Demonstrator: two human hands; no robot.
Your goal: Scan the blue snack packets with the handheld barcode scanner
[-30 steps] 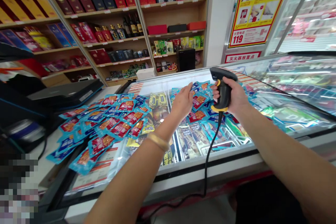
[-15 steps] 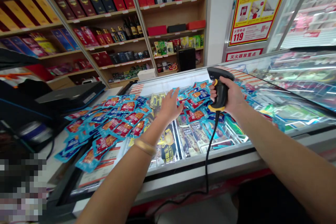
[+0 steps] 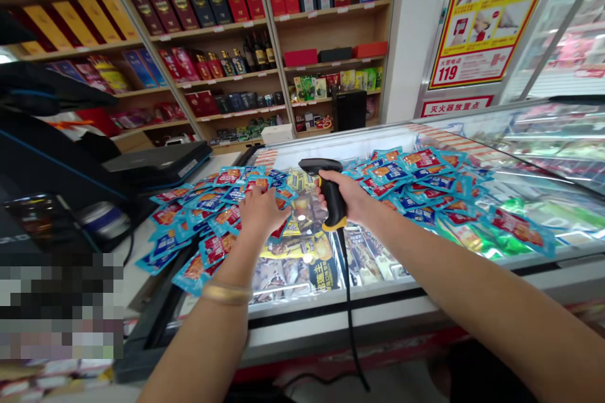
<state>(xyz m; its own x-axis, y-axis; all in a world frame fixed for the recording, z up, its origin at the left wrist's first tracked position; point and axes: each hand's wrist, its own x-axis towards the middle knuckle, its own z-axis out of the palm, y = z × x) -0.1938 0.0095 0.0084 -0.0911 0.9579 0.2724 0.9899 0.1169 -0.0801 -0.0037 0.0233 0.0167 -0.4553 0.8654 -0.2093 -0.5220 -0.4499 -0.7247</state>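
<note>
A black and yellow barcode scanner (image 3: pixel 334 201) is gripped by its handle in my right hand (image 3: pixel 350 197), its head pointing left and its cord hanging down. My left hand (image 3: pixel 261 213), a gold bangle on its wrist, reaches over the left pile of blue-edged snack packets (image 3: pixel 220 217). Its fingers are apart, with the fingertips at the packets; whether they touch one is hard to see. Another pile of the same packets (image 3: pixel 420 179) lies to the right, beyond my right hand. Both piles lie on the glass top of a freezer (image 3: pixel 302 324).
Through the glass show yellow and dark packages (image 3: pixel 324 252). A dark checkout machine (image 3: pixel 38 157) and a flat black device (image 3: pixel 161 160) stand at left. Shelves of boxes and bottles (image 3: pixel 227 79) line the back. A fire-notice poster (image 3: pixel 491 19) hangs at right.
My left hand has moved left, from mid-freezer to the left packet pile. My right hand has brought the scanner left, away from the right pile. The view has shifted slightly left.
</note>
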